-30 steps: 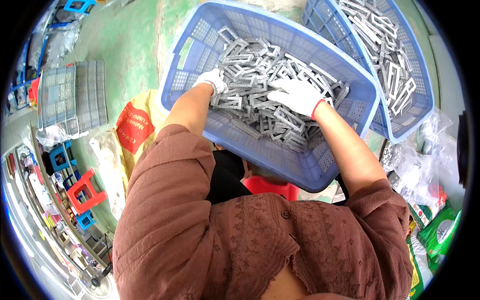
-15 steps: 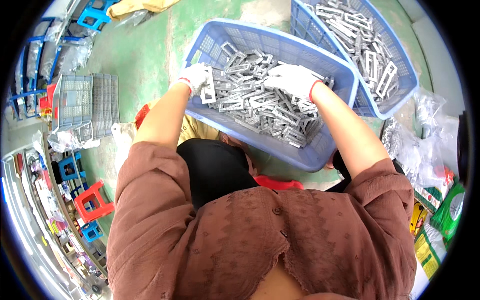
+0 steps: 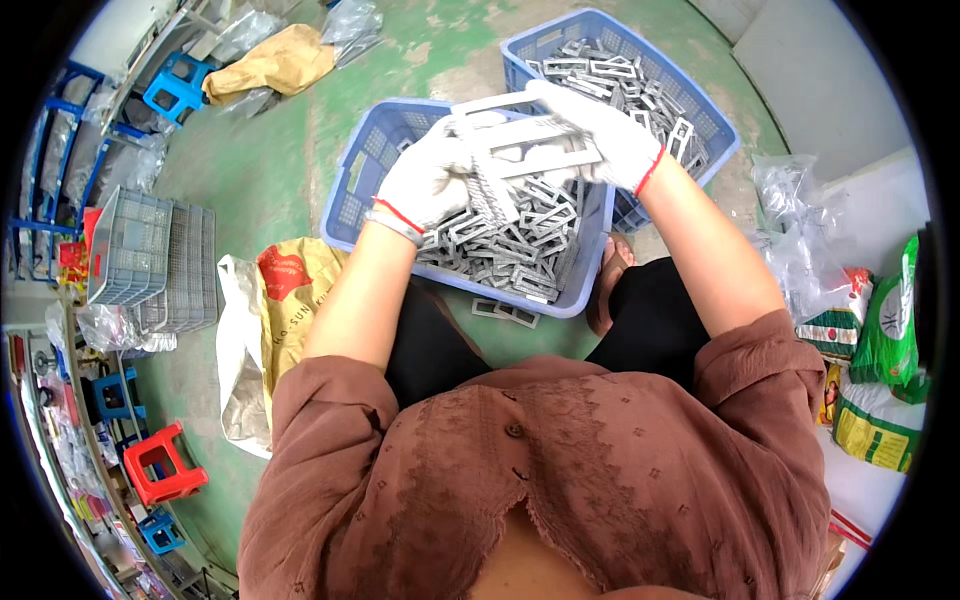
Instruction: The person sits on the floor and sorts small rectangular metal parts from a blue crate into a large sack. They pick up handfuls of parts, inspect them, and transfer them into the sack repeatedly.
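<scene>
My hands, both in white gloves with red cuffs, are raised close together above a blue plastic basket (image 3: 365, 165). My left hand (image 3: 425, 180) is closed on grey rectangular metal frames (image 3: 490, 190), held tilted at its fingertips. Facing it, my right hand (image 3: 615, 135) grips several more such frames, whose long bars reach across toward the left hand. Some of the bars cross or touch between the hands, and I cannot tell exactly which hand bears each one. Below lies a heap of loose metal frames (image 3: 500, 250) inside the basket.
A second blue basket (image 3: 725, 130) full of similar frames stands behind to the right. One frame (image 3: 505, 313) lies on the floor near my feet. A yellow sack (image 3: 300, 300) and grey crates (image 3: 135, 245) are at left, with a red stool (image 3: 165, 470). Clear plastic bags (image 3: 800, 220) lie at right.
Both hands have risen from the basket and come together, now with several frames between them. Earlier the left held one frame by the basket's left side. The whole view has shifted.
</scene>
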Demonstrator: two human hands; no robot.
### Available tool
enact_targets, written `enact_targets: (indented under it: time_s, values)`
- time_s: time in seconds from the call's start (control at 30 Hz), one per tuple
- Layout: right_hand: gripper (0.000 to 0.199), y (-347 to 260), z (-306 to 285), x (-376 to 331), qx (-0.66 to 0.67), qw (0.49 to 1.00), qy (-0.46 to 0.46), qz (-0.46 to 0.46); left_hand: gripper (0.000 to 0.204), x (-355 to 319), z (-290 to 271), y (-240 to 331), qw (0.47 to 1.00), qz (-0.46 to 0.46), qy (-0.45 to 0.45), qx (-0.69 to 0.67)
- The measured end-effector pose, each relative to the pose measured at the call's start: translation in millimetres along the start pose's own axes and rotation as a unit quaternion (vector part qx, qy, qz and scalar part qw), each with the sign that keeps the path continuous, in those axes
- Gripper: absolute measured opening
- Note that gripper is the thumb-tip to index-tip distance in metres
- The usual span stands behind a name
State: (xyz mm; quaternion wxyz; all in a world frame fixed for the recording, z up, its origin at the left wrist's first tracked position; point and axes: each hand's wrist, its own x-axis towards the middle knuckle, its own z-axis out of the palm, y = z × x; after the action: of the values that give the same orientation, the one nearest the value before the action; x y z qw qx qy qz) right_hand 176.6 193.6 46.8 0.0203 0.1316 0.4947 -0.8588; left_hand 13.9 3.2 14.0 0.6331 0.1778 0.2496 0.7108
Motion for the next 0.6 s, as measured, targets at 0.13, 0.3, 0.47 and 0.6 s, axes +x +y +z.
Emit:
enact_targets:
  time_s: [0.13,0.3,0.47,0.6]
  values:
    - [0.04,12,5,-31,-0.036,0.996,-0.066,-0.049,0.058,-9,26,-18,1.0,0.0,-0.012,0.008]
    - [0.034,23,8,-49,0.021,0.985,0.103,-0.137,0.041,-16,11,-23,0.999,0.027,-0.016,-0.039]
    - [0.028,23,18,-46,-0.045,0.963,0.22,-0.153,0.032,-16,8,-11,0.981,0.139,0.029,-0.131]
    - [0.026,36,25,-38,-0.13,0.957,0.237,-0.106,0.032,-17,21,-7,0.96,0.185,0.03,-0.209]
